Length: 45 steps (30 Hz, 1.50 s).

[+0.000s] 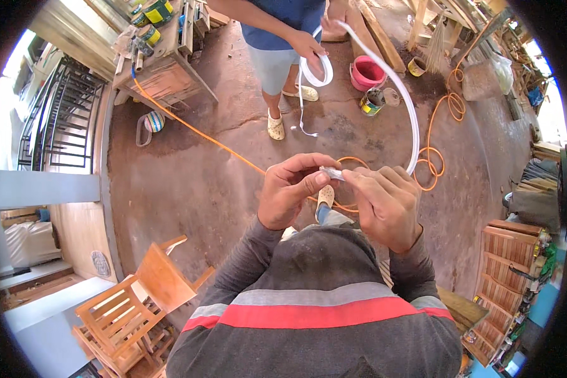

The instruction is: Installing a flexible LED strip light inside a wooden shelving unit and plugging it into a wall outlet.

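Note:
In front of my chest, both hands meet at the end of a white hose (413, 120). My left hand (290, 189) pinches the pale tip (331, 172) between thumb and fingers. My right hand (387, 205) is closed around the hose just behind that tip, with its index finger against it. From my right fist the hose arcs up and away to a co-worker opposite me. That person's hand (309, 47) holds a loose coil of it, and a thin white cord with a plug (309, 133) dangles below the coil.
An orange air hose (214, 143) runs across the floor and loops at the right (429, 157). Beyond stand a pink bucket (366, 73) and a paint can (372, 103). A workbench (170, 79) is far left, wooden chairs (120, 315) near left, slatted wooden furniture (503, 277) near right.

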Available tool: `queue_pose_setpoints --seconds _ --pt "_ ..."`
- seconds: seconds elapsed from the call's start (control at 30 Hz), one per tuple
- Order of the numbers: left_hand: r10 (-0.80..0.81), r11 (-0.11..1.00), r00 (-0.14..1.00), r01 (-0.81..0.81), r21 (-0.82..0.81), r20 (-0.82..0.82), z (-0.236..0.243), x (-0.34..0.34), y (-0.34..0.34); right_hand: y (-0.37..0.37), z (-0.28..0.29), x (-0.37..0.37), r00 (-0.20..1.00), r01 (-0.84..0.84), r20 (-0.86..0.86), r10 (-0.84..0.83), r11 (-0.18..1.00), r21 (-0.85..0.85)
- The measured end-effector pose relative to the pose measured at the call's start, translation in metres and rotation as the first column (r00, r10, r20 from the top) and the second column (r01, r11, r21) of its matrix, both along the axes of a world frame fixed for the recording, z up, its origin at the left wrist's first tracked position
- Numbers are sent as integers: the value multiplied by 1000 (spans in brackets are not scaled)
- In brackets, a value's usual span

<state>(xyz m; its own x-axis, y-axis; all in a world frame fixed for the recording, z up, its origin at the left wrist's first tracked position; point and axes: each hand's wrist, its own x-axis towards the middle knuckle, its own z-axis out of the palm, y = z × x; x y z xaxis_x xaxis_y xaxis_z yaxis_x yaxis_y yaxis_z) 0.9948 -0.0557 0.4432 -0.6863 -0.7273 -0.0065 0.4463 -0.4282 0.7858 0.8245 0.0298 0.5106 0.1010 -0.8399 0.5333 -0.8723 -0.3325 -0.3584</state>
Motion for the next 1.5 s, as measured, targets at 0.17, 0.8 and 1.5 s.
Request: queue_pose_setpoints --seconds 0.17,0.8,1.5 --pt "65 997 998 -65 40 10 1 -5 5 -7 -8 -7 997 -26 -73 23 999 -30" --pt "231 959 971 -216 -185 64 -12 -12 18 -20 -33 -20 986 34 -152 -70 973 -226" --pt "476 711 873 -312 -630 105 -8 -14 34 -16 -62 -10 991 90 117 -66 973 -214"
